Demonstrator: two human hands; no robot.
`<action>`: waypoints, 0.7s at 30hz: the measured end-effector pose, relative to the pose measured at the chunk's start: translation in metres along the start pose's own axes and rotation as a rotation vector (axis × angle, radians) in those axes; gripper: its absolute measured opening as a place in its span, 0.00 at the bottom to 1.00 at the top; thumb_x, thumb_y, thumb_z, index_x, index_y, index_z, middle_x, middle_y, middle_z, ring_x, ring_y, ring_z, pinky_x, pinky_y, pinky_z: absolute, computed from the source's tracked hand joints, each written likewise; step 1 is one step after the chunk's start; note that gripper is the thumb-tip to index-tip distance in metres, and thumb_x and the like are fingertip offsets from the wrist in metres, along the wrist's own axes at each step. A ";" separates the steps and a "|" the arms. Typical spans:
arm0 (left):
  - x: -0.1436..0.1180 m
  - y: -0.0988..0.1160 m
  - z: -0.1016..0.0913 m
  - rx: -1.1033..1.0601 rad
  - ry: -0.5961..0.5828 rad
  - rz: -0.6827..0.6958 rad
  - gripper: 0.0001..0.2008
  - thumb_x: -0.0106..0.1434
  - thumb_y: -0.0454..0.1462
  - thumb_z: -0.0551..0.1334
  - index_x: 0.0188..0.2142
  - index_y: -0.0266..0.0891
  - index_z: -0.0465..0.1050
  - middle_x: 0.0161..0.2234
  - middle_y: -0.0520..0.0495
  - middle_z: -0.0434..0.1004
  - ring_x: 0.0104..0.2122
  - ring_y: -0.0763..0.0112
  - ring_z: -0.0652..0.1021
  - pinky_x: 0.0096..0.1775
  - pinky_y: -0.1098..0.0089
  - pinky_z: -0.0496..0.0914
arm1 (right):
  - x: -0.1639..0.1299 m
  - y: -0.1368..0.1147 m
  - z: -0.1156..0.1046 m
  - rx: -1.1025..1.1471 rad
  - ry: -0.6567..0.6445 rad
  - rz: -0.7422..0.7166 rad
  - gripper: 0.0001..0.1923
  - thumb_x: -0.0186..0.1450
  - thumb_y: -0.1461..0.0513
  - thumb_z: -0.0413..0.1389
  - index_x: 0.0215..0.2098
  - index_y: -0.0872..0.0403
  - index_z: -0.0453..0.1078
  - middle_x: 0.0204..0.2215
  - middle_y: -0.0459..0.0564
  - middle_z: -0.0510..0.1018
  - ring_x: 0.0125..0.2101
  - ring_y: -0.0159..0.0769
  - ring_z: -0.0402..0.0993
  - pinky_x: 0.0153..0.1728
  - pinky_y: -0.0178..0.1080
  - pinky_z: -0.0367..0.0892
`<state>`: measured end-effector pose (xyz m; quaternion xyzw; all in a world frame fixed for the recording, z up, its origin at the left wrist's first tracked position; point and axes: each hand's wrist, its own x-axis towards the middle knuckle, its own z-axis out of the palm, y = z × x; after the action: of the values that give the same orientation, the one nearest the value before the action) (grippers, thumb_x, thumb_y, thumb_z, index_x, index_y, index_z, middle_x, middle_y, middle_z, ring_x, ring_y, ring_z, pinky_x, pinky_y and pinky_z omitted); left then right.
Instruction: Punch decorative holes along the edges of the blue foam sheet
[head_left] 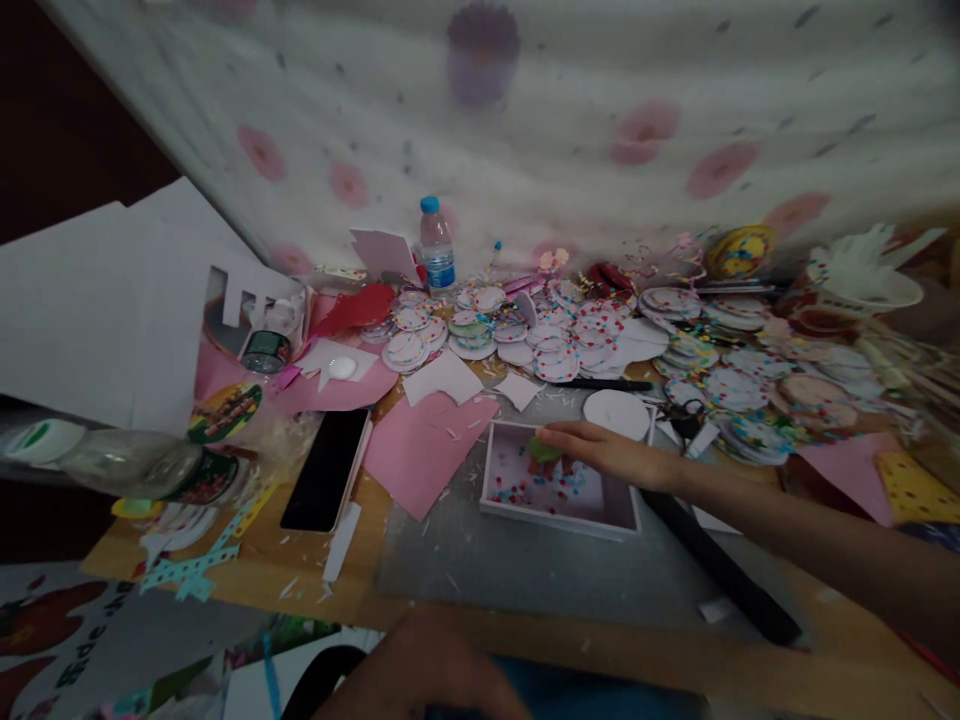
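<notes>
A shallow white tray [559,515] sits near the middle of the cluttered wooden table [360,600], on a grey mat, its floor scattered with tiny coloured confetti dots. Its long side runs left to right, slightly tilted. The right hand [600,452] reaches in from the right over the tray's far rim, fingers loosely together and pointing left, their tips touching a small green piece [543,450] inside the tray; whether it is pinched or only touched, I cannot tell. The left hand [420,668] rests low at the near table edge, blurred, its grip impossible to read; it lies well apart from the tray. Beyond the tray, stacks of round paper discs [555,345] with dotted edges crowd the table. A dark phone [326,470] lies to the left, beside pink paper sheets [424,440].
</notes>
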<state>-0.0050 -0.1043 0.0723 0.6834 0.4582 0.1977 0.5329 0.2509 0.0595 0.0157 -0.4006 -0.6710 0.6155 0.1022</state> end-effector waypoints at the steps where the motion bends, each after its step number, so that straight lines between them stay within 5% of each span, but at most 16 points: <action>1: 0.007 -0.005 0.005 0.042 0.048 -0.027 0.06 0.58 0.43 0.66 0.35 0.58 0.81 0.31 0.57 0.84 0.32 0.67 0.82 0.38 0.73 0.74 | -0.002 -0.001 0.001 0.022 -0.011 0.003 0.31 0.66 0.40 0.41 0.37 0.57 0.70 0.34 0.52 0.78 0.33 0.36 0.73 0.36 0.40 0.66; 5: 0.040 -0.028 0.021 0.220 0.284 -0.114 0.12 0.64 0.37 0.58 0.44 0.49 0.78 0.42 0.51 0.82 0.42 0.64 0.80 0.46 0.68 0.72 | -0.009 -0.004 0.002 0.063 0.014 0.022 0.31 0.66 0.42 0.41 0.39 0.58 0.71 0.38 0.56 0.79 0.36 0.40 0.75 0.38 0.43 0.67; 13: 0.054 -0.036 0.016 0.188 0.359 -0.017 0.12 0.66 0.37 0.56 0.44 0.46 0.77 0.42 0.51 0.81 0.42 0.68 0.79 0.47 0.71 0.71 | -0.029 -0.006 -0.003 0.228 0.193 -0.074 0.23 0.67 0.47 0.48 0.37 0.57 0.72 0.39 0.55 0.78 0.41 0.42 0.74 0.45 0.45 0.66; 21: 0.074 -0.034 0.016 0.144 0.516 -0.048 0.10 0.64 0.38 0.59 0.41 0.43 0.78 0.40 0.50 0.82 0.41 0.68 0.80 0.42 0.72 0.73 | -0.067 -0.037 -0.014 -0.046 0.258 -0.188 0.14 0.62 0.51 0.57 0.40 0.51 0.69 0.36 0.48 0.75 0.39 0.40 0.73 0.40 0.40 0.68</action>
<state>0.0301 -0.0502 0.0192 0.6356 0.6077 0.3197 0.3528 0.2891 0.0284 0.0767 -0.4140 -0.7006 0.5313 0.2355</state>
